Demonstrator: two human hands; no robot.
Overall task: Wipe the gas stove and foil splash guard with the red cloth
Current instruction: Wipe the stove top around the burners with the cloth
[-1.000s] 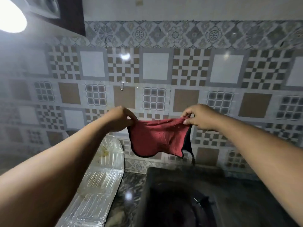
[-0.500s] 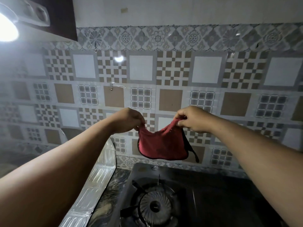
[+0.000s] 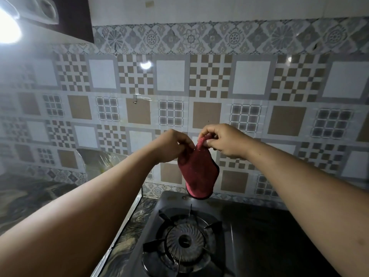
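The red cloth (image 3: 197, 172) with a dark edge hangs folded in the air above the back of the black gas stove (image 3: 259, 232). My left hand (image 3: 172, 145) pinches its top left corner and my right hand (image 3: 223, 139) pinches its top right corner, the two hands almost touching. Below them sits the stove's round burner (image 3: 185, 241) under its pan supports. The foil splash guard (image 3: 99, 162) stands upright to the left of the stove, mostly hidden behind my left forearm.
A patterned tile wall (image 3: 199, 86) rises right behind the stove. The stove rests on a dark marbled counter (image 3: 36, 196). A bright lamp (image 3: 8, 29) and a dark cabinet (image 3: 75, 17) hang at the upper left. A small wall hook (image 3: 135, 100) sticks out above my hands.
My hands have come together, folding the spread cloth in half so it hangs narrow. The view has tilted down, showing the burner and more of the stove.
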